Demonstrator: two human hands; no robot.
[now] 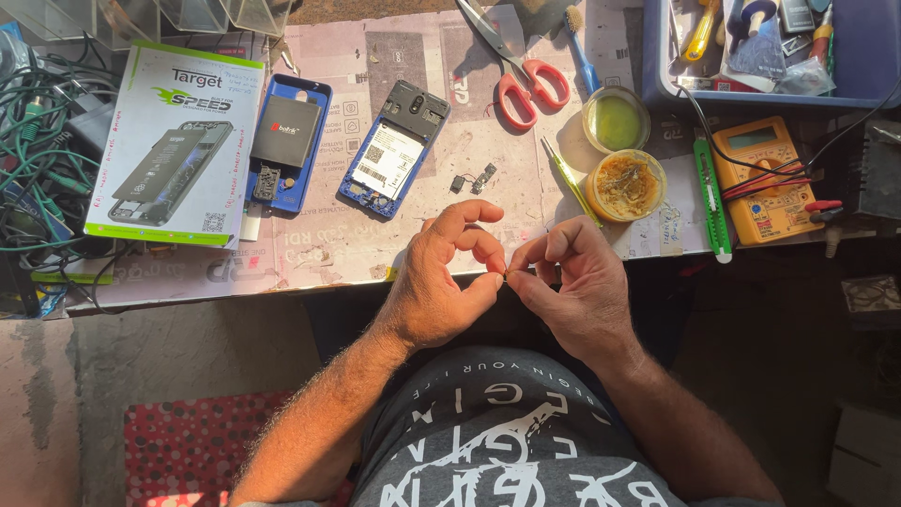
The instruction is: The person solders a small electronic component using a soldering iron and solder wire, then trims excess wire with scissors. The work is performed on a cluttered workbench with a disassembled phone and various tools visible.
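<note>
My left hand (441, 282) and my right hand (572, 286) meet fingertip to fingertip at the near edge of the workbench. Between thumbs and forefingers they pinch one very small dark part (507, 275), too tiny to identify. Beyond them on the bench lies an opened blue phone (392, 150) with its back off, and a second blue phone shell (289, 143) with a black battery in it. Two small black loose parts (472, 179) lie just beyond my left hand.
A white and green battery box (178, 141) sits left, beside tangled green cables (42, 160). Red-handled scissors (521, 70), a blue toothbrush (580, 47), two round tins (619, 155), a green screwdriver (568, 178), a green knife (711, 197), a yellow multimeter (765, 178) and a blue tray (657, 56) stand right.
</note>
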